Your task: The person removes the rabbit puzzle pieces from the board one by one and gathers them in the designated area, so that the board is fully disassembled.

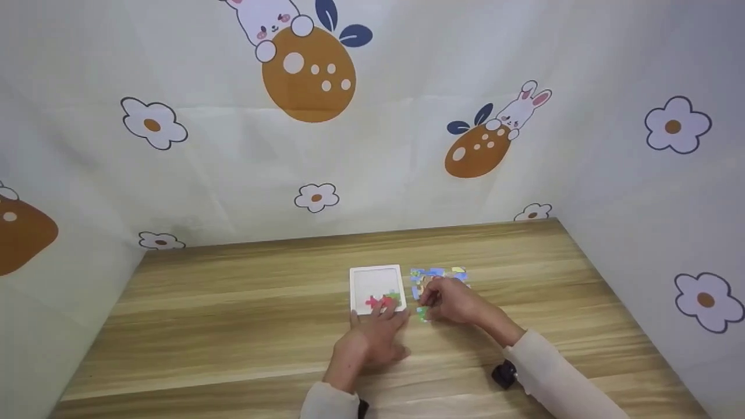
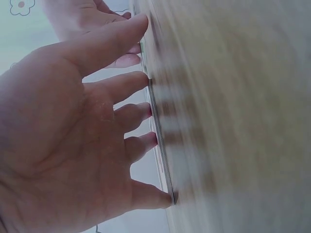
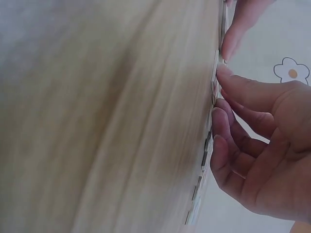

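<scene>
A white puzzle tray [image 1: 353,291] lies on the table with a few red and green pieces [image 1: 371,302] in its lower part. My left hand [image 1: 378,337] rests at the tray's near edge, fingers spread and fairly straight, the middle ones reaching over the pieces. In the left wrist view, the fingertips [image 2: 146,110] touch along the tray's thin edge. Right of the tray, my right hand [image 1: 451,299] bends over loose puzzle pieces [image 1: 435,272]. Its thumb and curled fingers [image 3: 221,153] pinch a puzzle piece [image 3: 215,85] low at the tabletop, mostly hidden by the fingers.
The loose pieces are spread flat beside the tray, with a green one [image 1: 421,314] nearest me. Both stand on a wood-grain table [image 1: 233,326]. Light cloth walls [image 1: 204,157] with rabbit and flower prints enclose the table at the back and sides.
</scene>
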